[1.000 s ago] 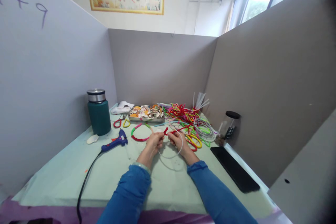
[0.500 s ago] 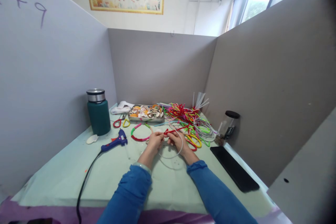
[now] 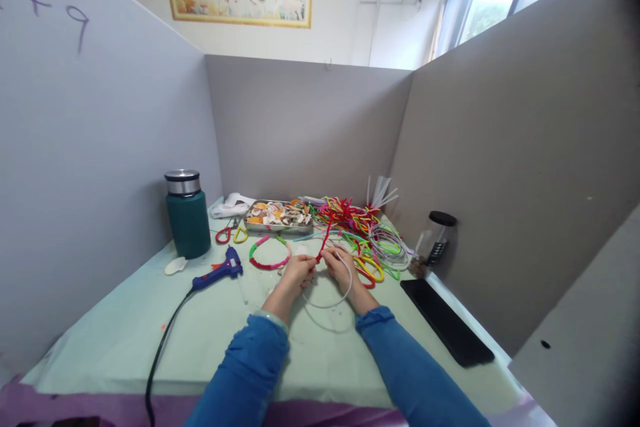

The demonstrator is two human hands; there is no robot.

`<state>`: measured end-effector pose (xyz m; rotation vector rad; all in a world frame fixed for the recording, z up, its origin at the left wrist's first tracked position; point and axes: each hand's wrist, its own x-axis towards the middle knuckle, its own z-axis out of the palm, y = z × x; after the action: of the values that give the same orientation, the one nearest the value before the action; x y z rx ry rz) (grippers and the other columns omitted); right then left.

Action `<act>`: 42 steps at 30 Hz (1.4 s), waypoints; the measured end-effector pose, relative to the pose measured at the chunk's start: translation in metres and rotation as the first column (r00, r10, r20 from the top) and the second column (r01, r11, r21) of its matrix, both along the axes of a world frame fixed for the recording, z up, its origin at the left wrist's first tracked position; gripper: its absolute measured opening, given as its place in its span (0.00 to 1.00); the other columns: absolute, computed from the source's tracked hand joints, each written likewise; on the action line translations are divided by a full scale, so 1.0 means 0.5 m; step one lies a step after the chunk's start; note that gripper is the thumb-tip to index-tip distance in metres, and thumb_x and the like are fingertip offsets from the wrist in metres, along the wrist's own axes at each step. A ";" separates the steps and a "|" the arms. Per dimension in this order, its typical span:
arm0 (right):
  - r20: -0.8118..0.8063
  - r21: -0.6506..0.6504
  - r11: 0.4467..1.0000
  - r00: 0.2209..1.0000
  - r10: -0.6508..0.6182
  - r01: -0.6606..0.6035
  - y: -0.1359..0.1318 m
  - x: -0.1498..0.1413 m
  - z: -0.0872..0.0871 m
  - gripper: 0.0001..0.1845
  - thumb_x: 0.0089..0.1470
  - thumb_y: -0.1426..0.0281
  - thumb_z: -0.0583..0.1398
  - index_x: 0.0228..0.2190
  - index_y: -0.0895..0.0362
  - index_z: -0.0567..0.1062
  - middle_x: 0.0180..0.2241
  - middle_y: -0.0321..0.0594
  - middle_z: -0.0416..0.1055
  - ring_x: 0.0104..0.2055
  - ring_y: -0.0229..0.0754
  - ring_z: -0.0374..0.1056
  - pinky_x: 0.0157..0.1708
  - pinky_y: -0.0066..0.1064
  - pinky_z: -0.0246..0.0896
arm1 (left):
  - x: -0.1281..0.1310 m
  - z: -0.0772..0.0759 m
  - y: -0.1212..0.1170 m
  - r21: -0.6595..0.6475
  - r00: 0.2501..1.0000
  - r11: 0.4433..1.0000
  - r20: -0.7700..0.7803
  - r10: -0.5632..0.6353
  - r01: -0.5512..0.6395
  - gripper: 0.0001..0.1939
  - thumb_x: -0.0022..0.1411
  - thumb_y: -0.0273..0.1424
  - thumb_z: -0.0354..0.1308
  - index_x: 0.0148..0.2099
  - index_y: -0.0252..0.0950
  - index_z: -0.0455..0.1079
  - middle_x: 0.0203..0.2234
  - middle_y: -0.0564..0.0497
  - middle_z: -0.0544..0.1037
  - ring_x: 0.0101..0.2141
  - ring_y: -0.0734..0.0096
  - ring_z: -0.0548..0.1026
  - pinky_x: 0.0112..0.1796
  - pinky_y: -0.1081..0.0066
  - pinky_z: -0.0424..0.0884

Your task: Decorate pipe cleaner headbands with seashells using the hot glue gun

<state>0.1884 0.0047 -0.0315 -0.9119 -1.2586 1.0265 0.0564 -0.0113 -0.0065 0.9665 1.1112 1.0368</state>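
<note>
My left hand (image 3: 299, 271) is closed in a pinch on a thin white hoop (image 3: 327, 307), where a red pipe cleaner (image 3: 325, 239) meets it. The lower part of the hoop hangs in a curve between my wrists, just above the table. From the fingertips the pipe cleaner slants up and away to the back. My right hand (image 3: 341, 269) has its fingers pressed together at the pipe cleaner's lower part, close to my left fingertips; the exact contact is small and partly hidden.
Behind my left hand lies a ring wrapped in coloured pipe cleaners (image 3: 270, 267). A blue glue gun (image 3: 220, 271) and green bottle (image 3: 187, 223) stand left. Scissors (image 3: 373, 270), a pipe-cleaner pile (image 3: 350, 217) and black slab (image 3: 445, 321) are right. A tray (image 3: 280, 228) holds shells.
The red pipe cleaner has swung from lying to the right to pointing up and back. My right hand has shifted slightly, and the hoop's lower curve hangs a little lower and further right.
</note>
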 end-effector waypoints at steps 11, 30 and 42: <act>-0.086 -0.014 0.986 0.983 0.162 -0.163 -0.013 -0.012 0.013 0.17 0.40 0.64 0.65 0.34 0.55 0.70 0.22 0.29 0.61 0.19 0.31 0.52 0.17 0.25 0.45 | -0.008 0.012 -0.004 -0.001 0.993 0.999 0.109 -0.041 0.042 0.09 0.53 0.26 0.59 0.27 0.33 0.60 0.16 0.58 0.63 0.11 0.88 0.51 0.14 0.79 0.40; 0.210 0.123 0.991 0.977 0.034 -0.061 -0.001 -0.007 -0.011 0.12 0.52 0.58 0.59 0.26 0.54 0.69 0.19 0.30 0.62 0.20 0.35 0.55 0.20 0.27 0.49 | -0.003 0.010 -0.006 0.091 0.991 0.994 0.116 -0.070 0.059 0.10 0.51 0.31 0.60 0.26 0.32 0.63 0.16 0.57 0.63 0.12 0.88 0.51 0.15 0.78 0.40; 0.093 0.079 0.995 0.994 0.061 -0.069 -0.020 -0.001 0.016 0.16 0.50 0.54 0.59 0.27 0.55 0.69 0.16 0.29 0.59 0.18 0.34 0.52 0.19 0.28 0.45 | -0.008 0.008 -0.005 0.051 0.996 0.999 0.086 -0.022 0.018 0.13 0.53 0.35 0.60 0.25 0.33 0.61 0.16 0.56 0.64 0.11 0.87 0.50 0.14 0.78 0.39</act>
<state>0.1881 -0.0054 -0.0234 -0.8674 -1.4043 0.9863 0.0526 -0.0137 -0.0026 0.9618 1.0062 1.0848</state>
